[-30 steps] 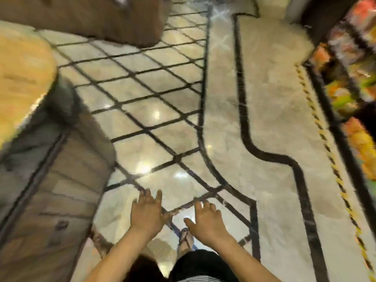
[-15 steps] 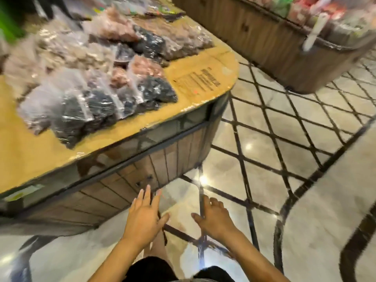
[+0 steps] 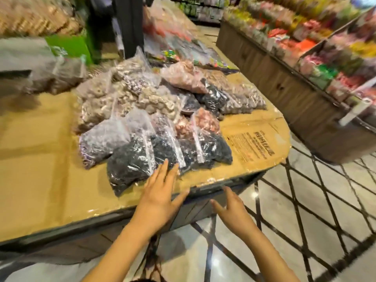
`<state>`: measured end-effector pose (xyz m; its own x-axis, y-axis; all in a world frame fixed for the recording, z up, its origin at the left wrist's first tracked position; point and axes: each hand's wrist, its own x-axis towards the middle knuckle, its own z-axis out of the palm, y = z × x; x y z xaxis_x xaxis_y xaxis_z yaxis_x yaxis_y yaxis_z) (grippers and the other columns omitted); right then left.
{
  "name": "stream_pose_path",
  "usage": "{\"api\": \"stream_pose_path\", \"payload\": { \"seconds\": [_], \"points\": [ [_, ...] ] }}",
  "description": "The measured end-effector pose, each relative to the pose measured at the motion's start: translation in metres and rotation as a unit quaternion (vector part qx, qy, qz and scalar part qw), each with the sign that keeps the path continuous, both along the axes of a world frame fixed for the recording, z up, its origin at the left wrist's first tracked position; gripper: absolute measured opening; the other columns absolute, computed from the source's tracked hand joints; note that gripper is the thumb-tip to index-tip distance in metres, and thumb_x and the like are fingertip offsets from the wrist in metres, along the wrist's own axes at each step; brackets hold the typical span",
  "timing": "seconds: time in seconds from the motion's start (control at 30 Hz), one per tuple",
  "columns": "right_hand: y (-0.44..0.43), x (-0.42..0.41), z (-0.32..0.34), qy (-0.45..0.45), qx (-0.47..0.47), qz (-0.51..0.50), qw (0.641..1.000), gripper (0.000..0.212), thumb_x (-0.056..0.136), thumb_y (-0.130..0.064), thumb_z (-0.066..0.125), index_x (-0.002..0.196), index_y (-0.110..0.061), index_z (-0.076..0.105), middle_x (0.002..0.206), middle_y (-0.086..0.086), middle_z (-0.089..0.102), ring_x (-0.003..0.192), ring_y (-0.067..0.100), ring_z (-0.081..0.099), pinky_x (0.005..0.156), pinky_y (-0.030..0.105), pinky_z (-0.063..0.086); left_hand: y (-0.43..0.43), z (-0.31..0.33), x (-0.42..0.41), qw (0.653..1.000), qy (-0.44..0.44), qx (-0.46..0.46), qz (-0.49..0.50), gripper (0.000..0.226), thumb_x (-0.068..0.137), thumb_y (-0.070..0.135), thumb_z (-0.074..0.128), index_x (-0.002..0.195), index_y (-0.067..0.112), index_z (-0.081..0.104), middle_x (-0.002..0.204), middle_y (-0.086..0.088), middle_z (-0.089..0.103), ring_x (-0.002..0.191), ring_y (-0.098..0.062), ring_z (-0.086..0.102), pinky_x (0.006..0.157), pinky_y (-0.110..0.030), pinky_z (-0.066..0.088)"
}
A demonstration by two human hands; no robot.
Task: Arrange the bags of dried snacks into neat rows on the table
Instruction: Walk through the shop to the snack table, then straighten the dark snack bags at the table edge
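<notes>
our left hand [image 3: 160, 197] was spread flat with fingers apart, its fingertips [image 3: 165, 164] at the near edge of a dark bag of dried snacks [image 3: 130, 161]; we could not tell whether they touched it. our right hand [image 3: 234, 209] hung open and empty past the table [image 3: 40, 180] edge, over the tiled floor [image 3: 305, 210]. the bags [image 3: 154, 106] lay heaped and overlapping on the cardboard-covered tabletop, pale ones behind, dark ones nearest us. we saw a wooden display bin [image 3: 284, 86] to the right.
</notes>
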<state>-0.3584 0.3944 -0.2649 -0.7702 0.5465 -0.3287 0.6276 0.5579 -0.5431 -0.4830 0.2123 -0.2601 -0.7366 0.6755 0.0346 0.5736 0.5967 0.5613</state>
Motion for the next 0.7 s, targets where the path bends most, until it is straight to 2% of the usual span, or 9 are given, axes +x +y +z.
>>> {"api": "stream_pose_path", "payload": {
  "seconds": [0.07,0.13,0.17,0.33,0.43,0.53,0.6,0.7],
  "points": [
    [0.005,-0.019,0.002,0.025,-0.006,-0.006,1.0,0.063,0.09,-0.047,0.053,0.143,-0.022,0.029,0.146,0.004,0.039,0.135,0.023,0.034,0.105,0.036,0.036,0.002,0.011,-0.011,1.0,-0.031,0.003,0.002,0.085,0.08,0.079,0.02,0.15,0.033,0.009,0.16,0.005,0.003,0.146,-0.019,0.012,0.114,-0.027,0.009],
    [0.01,-0.034,0.003,0.051,-0.012,-0.007,0.999,0.061,0.091,-0.044,0.054,0.142,-0.023,0.03,0.146,0.003,0.038,0.136,0.021,0.032,0.105,0.036,0.034,0.005,0.019,-0.021,0.998,-0.067,-0.017,0.009,0.078,0.086,0.068,0.036,0.149,0.039,-0.002,0.159,0.014,-0.006,0.146,-0.015,0.008,0.116,-0.029,0.013],
    [0.013,-0.04,0.004,0.059,-0.014,-0.007,0.998,0.06,0.091,-0.042,0.055,0.142,-0.022,0.03,0.146,0.004,0.039,0.135,0.021,0.033,0.104,0.035,0.034,0.007,0.024,-0.025,0.997,-0.077,-0.014,0.013,0.079,0.086,0.066,0.037,0.148,0.039,-0.003,0.158,0.015,-0.007,0.146,-0.014,0.007,0.116,-0.031,0.014],
    [0.046,-0.061,0.006,0.08,-0.012,0.002,0.997,0.06,0.092,-0.041,0.055,0.143,-0.023,0.029,0.146,0.004,0.039,0.133,0.02,0.037,0.105,0.037,0.036,0.031,0.048,-0.041,0.997,-0.053,0.02,0.043,0.082,0.081,0.07,0.031,0.149,0.038,-0.001,0.159,0.012,0.0,0.145,-0.012,0.013,0.116,-0.034,0.021],
    [0.076,-0.08,0.01,0.095,-0.016,-0.006,0.995,0.062,0.091,-0.042,0.055,0.143,-0.022,0.028,0.147,0.003,0.038,0.135,0.021,0.036,0.104,0.037,0.034,0.056,0.054,-0.058,0.998,-0.024,0.017,0.062,0.082,0.081,0.074,0.028,0.148,0.038,-0.002,0.16,0.009,0.002,0.146,-0.014,0.01,0.118,-0.038,0.017],
    [0.11,-0.109,0.016,0.118,-0.018,0.0,0.993,0.063,0.091,-0.04,0.056,0.144,-0.02,0.029,0.147,0.004,0.039,0.133,0.022,0.038,0.104,0.036,0.035,0.085,0.052,-0.085,0.996,0.012,-0.036,0.079,0.083,0.083,0.076,0.026,0.149,0.035,-0.003,0.16,0.003,0.004,0.147,-0.019,0.009,0.118,-0.04,0.014],
    [0.135,-0.129,0.02,0.128,-0.024,0.009,0.992,0.061,0.091,-0.04,0.056,0.143,-0.022,0.029,0.145,0.004,0.042,0.131,0.021,0.04,0.102,0.036,0.037,0.107,0.05,-0.105,0.991,0.051,-0.077,0.096,0.084,0.084,0.076,0.023,0.15,0.029,0.0,0.16,-0.003,0.009,0.146,-0.022,0.012,0.118,-0.044,0.017],
    [0.172,-0.156,0.026,0.131,-0.02,0.027,0.991,0.062,0.091,-0.042,0.054,0.143,-0.023,0.027,0.146,0.004,0.039,0.132,0.022,0.039,0.102,0.039,0.038,0.146,0.051,-0.134,0.984,0.06,-0.101,0.133,0.086,0.085,0.074,0.026,0.151,0.024,0.001,0.159,-0.008,0.014,0.146,-0.026,0.013,0.118,-0.046,0.017]
  ]
}}
